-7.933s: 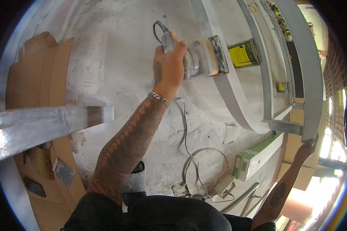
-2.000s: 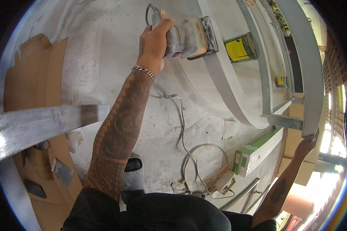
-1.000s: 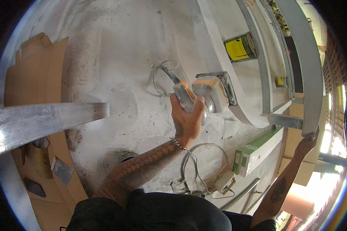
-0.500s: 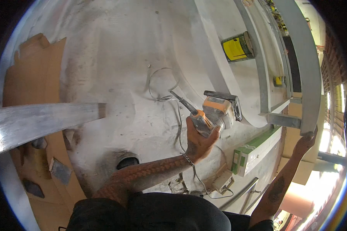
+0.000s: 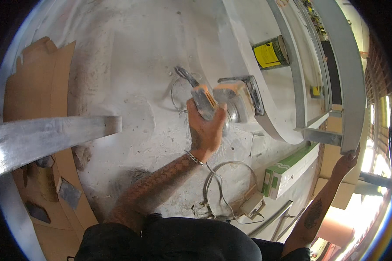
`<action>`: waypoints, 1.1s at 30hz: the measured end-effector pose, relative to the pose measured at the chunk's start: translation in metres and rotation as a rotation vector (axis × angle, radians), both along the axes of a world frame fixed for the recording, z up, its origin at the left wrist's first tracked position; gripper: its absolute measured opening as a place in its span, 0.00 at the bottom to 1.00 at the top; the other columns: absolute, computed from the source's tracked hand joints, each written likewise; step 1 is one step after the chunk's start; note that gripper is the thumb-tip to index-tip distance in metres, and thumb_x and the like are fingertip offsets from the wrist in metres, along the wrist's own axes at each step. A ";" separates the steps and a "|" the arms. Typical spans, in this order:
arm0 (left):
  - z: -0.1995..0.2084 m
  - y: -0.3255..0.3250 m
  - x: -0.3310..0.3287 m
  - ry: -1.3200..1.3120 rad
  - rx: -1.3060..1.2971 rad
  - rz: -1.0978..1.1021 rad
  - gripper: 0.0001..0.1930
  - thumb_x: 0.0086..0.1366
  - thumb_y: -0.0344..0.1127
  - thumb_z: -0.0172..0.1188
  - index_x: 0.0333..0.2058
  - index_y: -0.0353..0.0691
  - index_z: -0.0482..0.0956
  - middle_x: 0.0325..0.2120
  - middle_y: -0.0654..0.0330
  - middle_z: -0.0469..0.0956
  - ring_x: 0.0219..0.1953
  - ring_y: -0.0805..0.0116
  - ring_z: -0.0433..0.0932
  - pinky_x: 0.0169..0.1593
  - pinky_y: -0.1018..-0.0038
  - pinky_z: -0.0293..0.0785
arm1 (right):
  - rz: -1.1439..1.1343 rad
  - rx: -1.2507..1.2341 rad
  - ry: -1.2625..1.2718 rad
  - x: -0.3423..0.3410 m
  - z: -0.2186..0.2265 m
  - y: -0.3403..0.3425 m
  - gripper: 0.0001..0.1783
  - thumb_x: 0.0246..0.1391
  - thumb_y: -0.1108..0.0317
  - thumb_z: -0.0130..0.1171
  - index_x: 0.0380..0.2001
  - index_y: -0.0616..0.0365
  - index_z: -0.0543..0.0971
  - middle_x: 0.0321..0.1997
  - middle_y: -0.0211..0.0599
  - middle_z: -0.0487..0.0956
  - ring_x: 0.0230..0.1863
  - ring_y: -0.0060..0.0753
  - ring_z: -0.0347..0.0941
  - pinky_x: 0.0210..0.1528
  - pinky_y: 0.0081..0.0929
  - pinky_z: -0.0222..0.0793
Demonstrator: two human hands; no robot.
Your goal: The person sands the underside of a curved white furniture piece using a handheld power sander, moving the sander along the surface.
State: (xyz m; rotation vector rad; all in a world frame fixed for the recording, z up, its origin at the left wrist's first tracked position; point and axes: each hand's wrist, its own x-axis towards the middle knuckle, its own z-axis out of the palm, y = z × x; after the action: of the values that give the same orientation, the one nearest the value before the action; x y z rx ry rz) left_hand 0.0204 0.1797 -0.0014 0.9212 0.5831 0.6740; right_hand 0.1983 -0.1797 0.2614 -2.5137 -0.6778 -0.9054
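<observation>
You stood over a dusty, whitish floor (image 5: 117,52), powder smeared across it in streaks, with brown cardboard (image 5: 35,91) laid along your left and bright daylight coming in at the far right. A pale curved panel (image 5: 252,65) swept down the right side, and beyond it ran two long grey metal rails (image 5: 344,65) joined by short cross pieces. A flat metal bar (image 5: 43,139) jutted in from the left edge. Your left hand (image 5: 207,130) gripped the sander (image 5: 224,102), an orange and grey one: the fingers were wrapped tight round its handle from below, the thumb pressed up its right side, so the body and the dark pad stuck out above and to the right of your knuckles. The pad sat right by the edge of the curved panel, though you could not tell whether it touched. A bracelet (image 5: 195,158) ringed that wrist. Your right hand (image 5: 347,158) was up at the lower end of the outer rail, fingers curled against it; whether they closed round it was not clear. One sander was in view, one dark cord (image 5: 183,74) trailing from its back, one yellow-labelled can (image 5: 270,53) beyond the panel, one long green and white box (image 5: 287,172) lying near your feet, and one loop of pale cable (image 5: 222,182) ending at a small white block (image 5: 253,204).
</observation>
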 end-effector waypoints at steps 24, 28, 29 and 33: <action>0.015 0.009 0.000 0.089 -0.088 -0.080 0.32 0.66 0.43 0.56 0.59 0.28 0.53 0.49 0.49 0.66 0.51 0.65 0.66 0.57 0.70 0.65 | 0.059 0.035 0.025 0.004 0.002 -0.002 0.34 0.66 0.46 0.42 0.59 0.68 0.66 0.51 0.44 0.73 0.51 0.38 0.68 0.56 0.35 0.61; 0.011 -0.022 -0.011 0.022 -0.064 -0.076 0.35 0.65 0.42 0.57 0.60 0.29 0.49 0.49 0.50 0.64 0.51 0.65 0.66 0.56 0.69 0.65 | -0.049 -0.055 -0.026 -0.007 -0.002 0.017 0.38 0.65 0.41 0.39 0.59 0.68 0.66 0.51 0.44 0.73 0.51 0.39 0.67 0.55 0.35 0.61; 0.003 -0.030 -0.012 0.000 -0.055 -0.090 0.36 0.64 0.41 0.59 0.61 0.29 0.48 0.49 0.51 0.63 0.50 0.65 0.66 0.55 0.69 0.66 | -0.082 -0.062 -0.041 -0.008 -0.003 0.022 0.40 0.64 0.38 0.39 0.59 0.67 0.66 0.51 0.44 0.73 0.51 0.39 0.67 0.56 0.36 0.61; 0.007 -0.059 -0.020 0.072 -0.099 -0.191 0.36 0.63 0.41 0.60 0.59 0.31 0.48 0.47 0.50 0.63 0.49 0.65 0.66 0.53 0.68 0.67 | -0.069 -0.068 -0.057 -0.005 0.002 0.011 0.46 0.61 0.31 0.36 0.60 0.66 0.66 0.52 0.46 0.72 0.52 0.41 0.67 0.58 0.37 0.60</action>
State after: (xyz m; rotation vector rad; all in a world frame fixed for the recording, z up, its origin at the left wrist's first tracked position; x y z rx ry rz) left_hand 0.0000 0.1204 0.0054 0.8984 0.5793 0.4379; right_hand 0.1937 -0.1683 0.2632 -2.5939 -0.6532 -0.9975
